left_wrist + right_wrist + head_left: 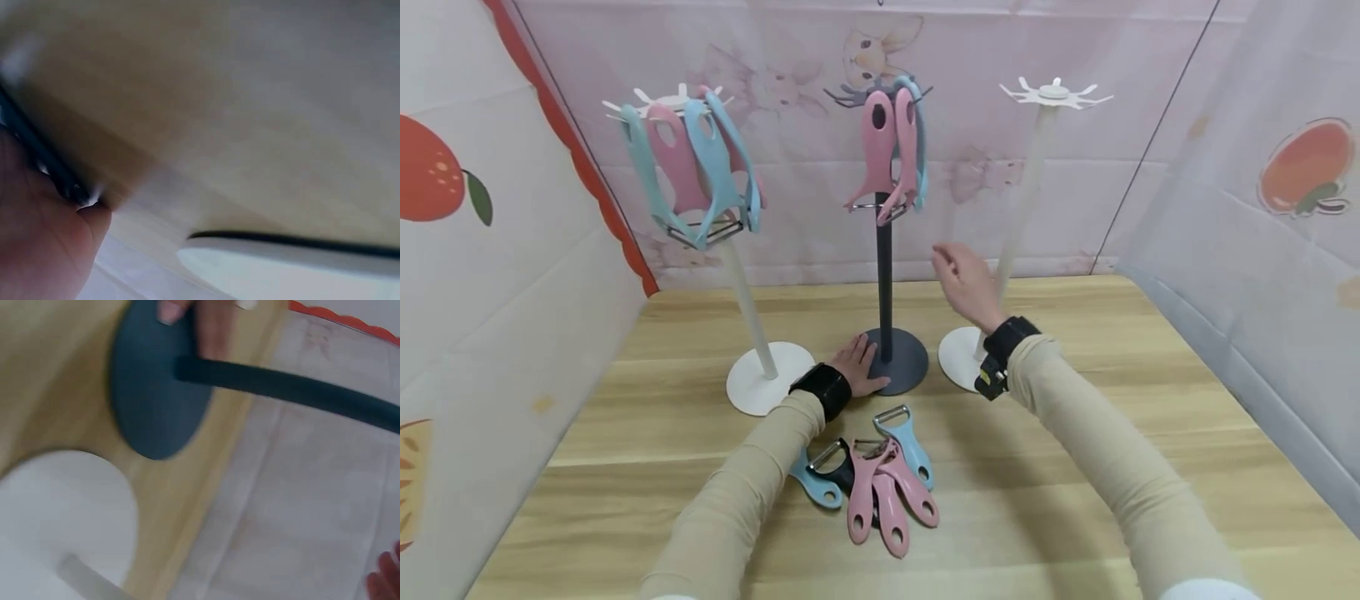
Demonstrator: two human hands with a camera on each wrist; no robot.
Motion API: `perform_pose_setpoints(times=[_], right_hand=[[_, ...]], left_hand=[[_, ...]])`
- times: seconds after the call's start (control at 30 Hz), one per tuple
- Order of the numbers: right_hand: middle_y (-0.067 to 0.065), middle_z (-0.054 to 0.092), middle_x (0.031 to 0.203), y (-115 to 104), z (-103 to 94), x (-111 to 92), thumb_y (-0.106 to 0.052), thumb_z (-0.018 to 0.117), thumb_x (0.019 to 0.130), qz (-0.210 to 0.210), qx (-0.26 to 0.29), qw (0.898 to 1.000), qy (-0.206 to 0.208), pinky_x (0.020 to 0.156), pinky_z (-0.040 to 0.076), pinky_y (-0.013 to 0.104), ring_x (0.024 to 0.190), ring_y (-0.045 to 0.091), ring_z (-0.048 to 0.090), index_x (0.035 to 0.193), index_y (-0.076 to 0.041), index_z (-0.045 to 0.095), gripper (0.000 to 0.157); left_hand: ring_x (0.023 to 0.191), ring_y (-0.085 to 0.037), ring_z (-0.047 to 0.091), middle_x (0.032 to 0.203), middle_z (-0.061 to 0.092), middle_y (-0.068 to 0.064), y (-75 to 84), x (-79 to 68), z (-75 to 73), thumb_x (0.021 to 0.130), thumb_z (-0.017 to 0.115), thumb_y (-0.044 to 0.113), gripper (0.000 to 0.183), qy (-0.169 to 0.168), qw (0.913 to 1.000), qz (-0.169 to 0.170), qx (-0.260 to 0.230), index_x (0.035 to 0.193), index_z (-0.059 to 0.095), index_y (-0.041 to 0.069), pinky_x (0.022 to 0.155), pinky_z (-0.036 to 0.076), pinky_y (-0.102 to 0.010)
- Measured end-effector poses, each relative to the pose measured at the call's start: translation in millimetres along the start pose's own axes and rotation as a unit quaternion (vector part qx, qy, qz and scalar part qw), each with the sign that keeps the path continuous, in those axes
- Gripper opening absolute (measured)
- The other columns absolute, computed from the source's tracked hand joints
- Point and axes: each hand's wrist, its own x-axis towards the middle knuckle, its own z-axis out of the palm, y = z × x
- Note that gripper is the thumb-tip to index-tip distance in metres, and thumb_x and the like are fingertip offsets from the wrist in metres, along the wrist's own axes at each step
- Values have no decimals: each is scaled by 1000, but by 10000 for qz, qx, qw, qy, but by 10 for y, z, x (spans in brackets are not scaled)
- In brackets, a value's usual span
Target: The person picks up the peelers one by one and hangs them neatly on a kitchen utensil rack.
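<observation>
Peelers (877,154) in pink and blue hang from your dark stand (884,275), its base (910,367) under your left hand (856,367), fingers spread! Your right hand (964,283) hovers near the right-side white stand (1028,167), fingers loosely bent and empty. Closer to you, a peeler pile (890,504) fans across the surface (1000,550); left, another white stand (741,292) carries more.

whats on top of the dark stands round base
The left hand rests on the dark round base, beside the dark post that rises from it. The patch under the hand is covered and cannot be seen.
</observation>
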Motion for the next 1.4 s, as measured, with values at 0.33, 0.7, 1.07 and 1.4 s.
perform_pose_setpoints(times=[0.33,0.7,1.07,1.4], right_hand=[[31,32,137,243,783,-382,-23,41,97,-74,-1688,9466,-2745,105,24,44,128,40,30,133,13,34,51],[30,6,146,393,1156,-519,-40,30,98,515,-2519,8836,-3914,108,12,45,135,39,4,139,13,15,69],[26,2,148,430,1285,-503,-44,33,97,361,-2692,8774,-3954,109,12,43,136,37,1,141,9,9,73],[22,2,149,401,1328,-510,-47,31,96,513,-2998,8662,-3965,109,13,40,137,32,2,143,5,10,73]], left_hand=[[137,-33,6,148,7,-24,-60,-142,-228,99,25,40,64,-222,9982,308,-462,142,18,-7,109,12,-38],[135,-31,18,144,21,-26,-19,-697,-495,101,25,33,57,-25,9898,1076,-928,138,27,-9,108,17,-37],[109,-26,54,120,56,-17,106,-1400,-698,93,51,22,39,344,9782,1988,-492,123,53,-4,92,42,-37],[109,-16,54,115,60,-4,562,-1629,-415,79,70,7,32,582,9369,3225,1217,109,65,16,94,40,-29]])
